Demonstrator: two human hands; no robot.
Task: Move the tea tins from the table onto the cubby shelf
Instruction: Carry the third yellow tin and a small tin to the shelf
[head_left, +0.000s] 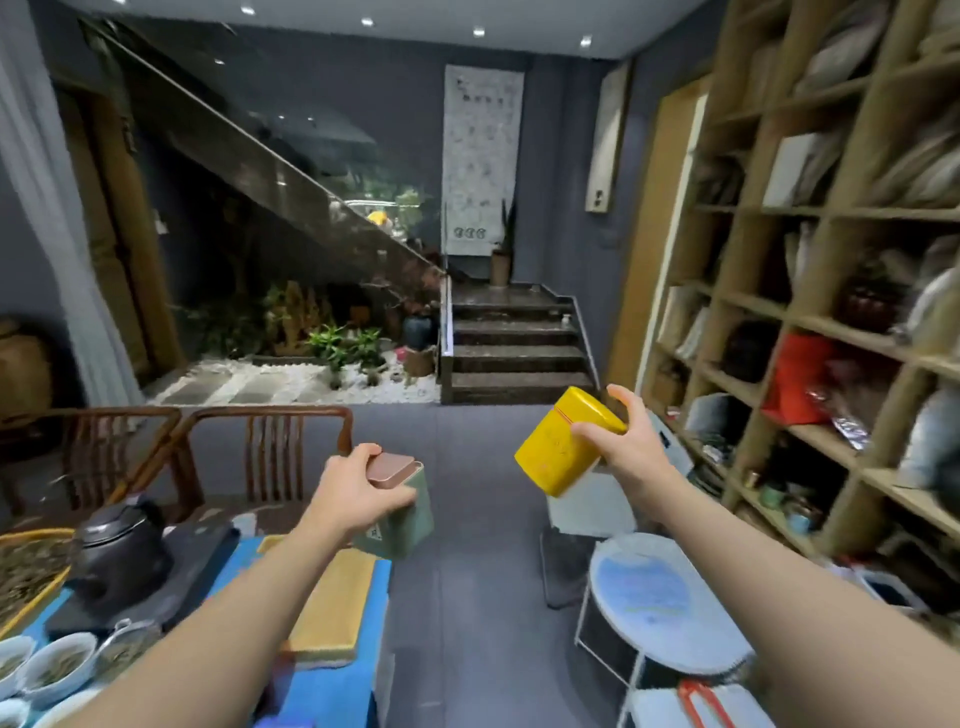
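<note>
My left hand (358, 493) grips a pale green tea tin (410, 519) with a pink lid from above, holding it in the air just past the table's right end. My right hand (623, 441) holds a yellow tea tin (558, 447), tilted, at chest height in the aisle. The wooden cubby shelf (810, 322) fills the right side, its compartments packed with bags, boxes and pots. Both tins are clear of the blue-covered table (374, 613) at the lower left.
On the table sit a dark kettle (119, 551) on a black tray, a wooden board (332, 608), small bowls of tea leaves (52, 665) and a woven tray. A white round side table (660, 608) stands below the shelf. Wooden chairs (270, 457) stand behind the table; stairs rise beyond.
</note>
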